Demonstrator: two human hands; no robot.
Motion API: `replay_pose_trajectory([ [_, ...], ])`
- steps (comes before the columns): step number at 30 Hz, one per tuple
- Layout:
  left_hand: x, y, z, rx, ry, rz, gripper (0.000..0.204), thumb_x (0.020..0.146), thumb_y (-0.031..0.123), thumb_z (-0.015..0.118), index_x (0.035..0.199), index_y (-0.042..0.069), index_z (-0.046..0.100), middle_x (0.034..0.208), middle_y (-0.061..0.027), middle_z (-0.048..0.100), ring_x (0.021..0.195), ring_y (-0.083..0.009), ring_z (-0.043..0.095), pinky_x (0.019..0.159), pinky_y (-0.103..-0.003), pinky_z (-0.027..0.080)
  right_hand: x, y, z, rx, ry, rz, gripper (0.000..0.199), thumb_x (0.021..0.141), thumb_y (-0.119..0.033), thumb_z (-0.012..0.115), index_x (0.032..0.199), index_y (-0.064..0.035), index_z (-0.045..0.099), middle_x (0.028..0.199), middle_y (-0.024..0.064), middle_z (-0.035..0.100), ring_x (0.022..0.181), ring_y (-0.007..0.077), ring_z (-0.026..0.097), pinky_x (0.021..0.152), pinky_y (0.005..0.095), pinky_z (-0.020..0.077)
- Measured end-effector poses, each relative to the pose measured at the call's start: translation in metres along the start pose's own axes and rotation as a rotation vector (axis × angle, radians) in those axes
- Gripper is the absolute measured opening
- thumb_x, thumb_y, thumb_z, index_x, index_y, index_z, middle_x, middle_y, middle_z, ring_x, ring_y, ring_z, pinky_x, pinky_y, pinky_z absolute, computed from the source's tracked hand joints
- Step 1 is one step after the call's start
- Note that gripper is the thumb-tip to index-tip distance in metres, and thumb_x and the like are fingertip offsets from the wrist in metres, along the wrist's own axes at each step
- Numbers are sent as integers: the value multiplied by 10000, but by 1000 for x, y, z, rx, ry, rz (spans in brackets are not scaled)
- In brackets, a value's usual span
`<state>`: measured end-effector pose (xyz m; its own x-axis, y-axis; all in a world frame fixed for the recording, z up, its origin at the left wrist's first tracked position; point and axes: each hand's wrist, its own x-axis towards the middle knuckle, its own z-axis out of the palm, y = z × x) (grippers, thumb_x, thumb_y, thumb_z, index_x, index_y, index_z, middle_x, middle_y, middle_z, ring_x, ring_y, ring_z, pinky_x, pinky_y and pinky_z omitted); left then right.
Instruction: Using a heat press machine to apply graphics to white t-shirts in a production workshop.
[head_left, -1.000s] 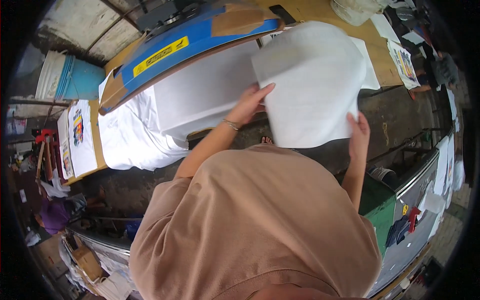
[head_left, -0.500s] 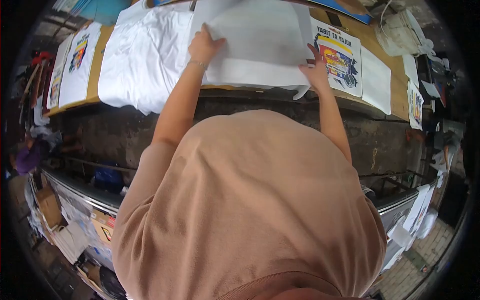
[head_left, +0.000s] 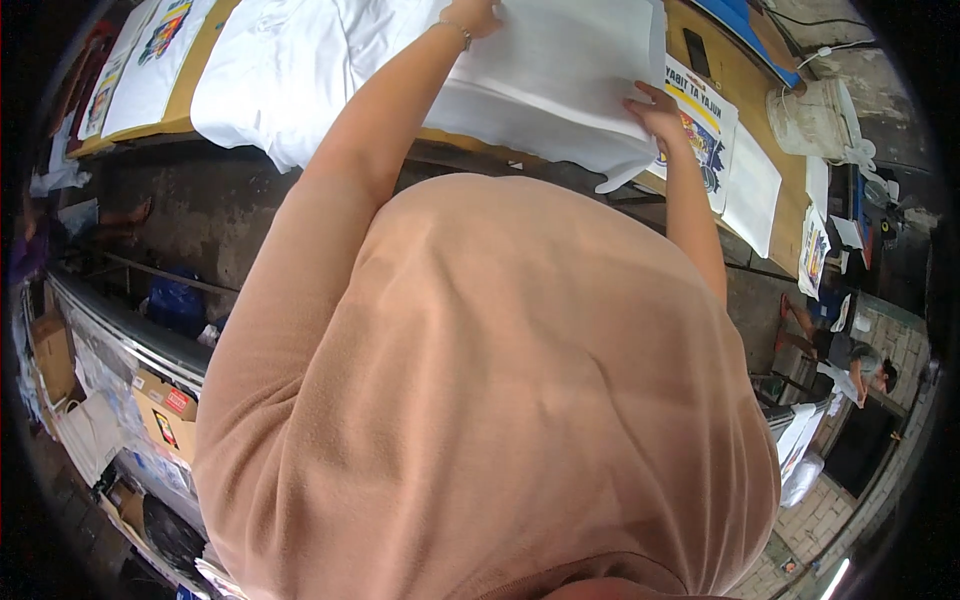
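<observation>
A smooth white sheet (head_left: 570, 75) lies over white cloth on the table. My left hand (head_left: 468, 16) rests on its left part at the top of the picture, thumb apart; the other fingertips are cut off by the frame. My right hand (head_left: 660, 115) is at the sheet's right edge, fingers spread and touching it. Crumpled white fabric (head_left: 285, 70) spreads to the left of the sheet and hangs over the near table edge. Beside my right hand lies a white piece with a colourful print (head_left: 712, 108), partly covered by my hand and forearm.
On the wooden table (head_left: 790, 225) are a blank white piece (head_left: 752, 192), a black phone (head_left: 697, 52) and, at the left, printed white pieces (head_left: 165, 62). A whitish bucket (head_left: 800, 120) stands at the right. Another person (head_left: 850, 360) is at the far right.
The view has shifted and turned. Both hands stay on the sheet, which now lies slanted in the picture; my left hand appears farther up, near the top edge.
</observation>
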<state>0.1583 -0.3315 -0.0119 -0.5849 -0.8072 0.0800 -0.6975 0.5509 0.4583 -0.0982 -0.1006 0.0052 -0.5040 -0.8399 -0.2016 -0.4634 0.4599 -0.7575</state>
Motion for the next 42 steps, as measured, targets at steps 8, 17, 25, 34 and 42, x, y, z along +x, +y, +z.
replay_pose_trajectory([
  [8,5,-1,-12,210,-41,40,504,685,476,644,1150,298,565,1271,-89,457,1218,-351,347,963,-528,308,26,-10,-11,-340,-62,13,643,670,-259,720,1251,-77,515,1225,165,536,1066,235,553,890,289,427],
  [17,18,-12,-6,152,57,77,618,696,524,624,1232,241,504,1341,-62,412,1263,-350,295,995,-539,244,40,5,-11,-577,-46,-34,675,653,-421,729,1228,-128,532,1269,177,473,1192,312,434,981,400,372],
  [25,60,3,4,214,476,278,614,805,512,512,1300,158,430,1406,-93,335,1319,-329,231,1054,-522,157,59,-10,7,-707,309,-361,588,793,-562,534,1282,-242,467,1366,150,350,1235,397,352,1012,478,313],
  [34,98,-11,7,305,241,200,567,844,547,404,1297,210,453,1394,-50,366,1324,-305,225,1070,-470,164,93,-10,13,-812,315,-315,489,818,-526,495,1236,-272,498,1289,43,478,1211,314,411,1007,499,288],
  [42,117,-25,16,229,94,220,596,812,580,452,1264,195,498,1372,-71,397,1298,-309,284,1059,-459,196,119,-2,16,-853,270,-313,618,801,-670,405,1311,-321,420,1386,9,368,1285,286,323,1042,473,259],
])
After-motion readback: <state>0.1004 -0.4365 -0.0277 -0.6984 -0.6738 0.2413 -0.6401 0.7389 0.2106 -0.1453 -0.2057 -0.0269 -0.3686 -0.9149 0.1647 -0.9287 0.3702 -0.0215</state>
